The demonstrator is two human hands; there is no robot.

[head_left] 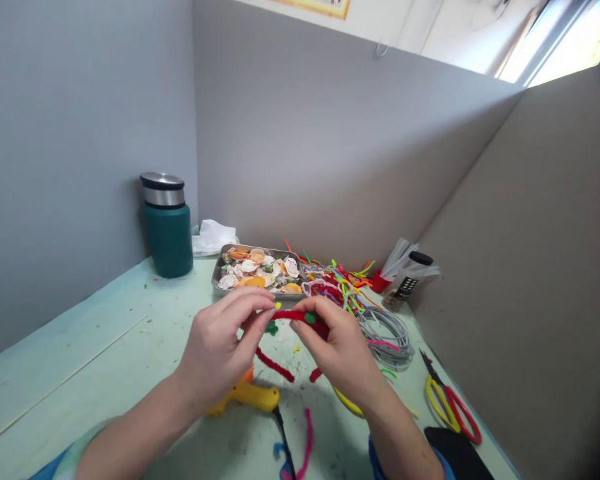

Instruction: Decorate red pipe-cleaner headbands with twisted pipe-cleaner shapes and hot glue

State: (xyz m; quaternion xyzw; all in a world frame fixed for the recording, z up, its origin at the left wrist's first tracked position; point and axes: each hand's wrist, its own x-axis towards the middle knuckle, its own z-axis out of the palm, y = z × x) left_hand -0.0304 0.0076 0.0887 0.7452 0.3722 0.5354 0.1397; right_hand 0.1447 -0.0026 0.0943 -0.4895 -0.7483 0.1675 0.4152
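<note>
Just above the middle of the table, my left hand [227, 333] and my right hand [333, 337] hold a red fuzzy stem [287, 315] between them, each in a pinch of thumb and fingers. A small yellow bit shows at my left fingertips, and a green piece [310, 318] lies against the red stem by my right fingers. Behind my left fingertips is another green piece [271, 328]. Red fuzzy lengths [276, 367] stick out below the hands. Under my left hand lies a yellow glue gun [255, 396] with a black cord.
A metal tray [214, 285] of shells, colourful fuzzy stems [345, 283] and coiled grey wire [393, 337] lie at the back. A green bottle [167, 233] stands left. At right are scissors [450, 407] and a black-lidded jar [405, 287]. A thin stick [70, 377] lies left.
</note>
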